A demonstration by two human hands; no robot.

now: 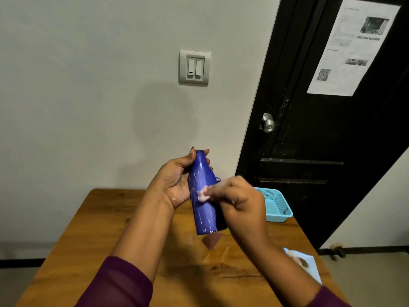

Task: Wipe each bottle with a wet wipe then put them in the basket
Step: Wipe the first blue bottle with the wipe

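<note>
Wipe pack (303,265), blue and white, lay at the near right edge of the table (88,251), partly behind the right forearm. Above the table's middle, the blue bottle (205,218) was held tilted, narrow end up; the left hand (177,180) curled round its upper half while the blurred right hand (241,200) pinched a wipe (203,194) against its side. Farther back, a light-blue basket (276,204) stood on the table's far right corner, apart from the bottle; beyond it were a wall switch (194,68) and a black door (321,134) with knob (268,122) and paper sheet (352,47).
</note>
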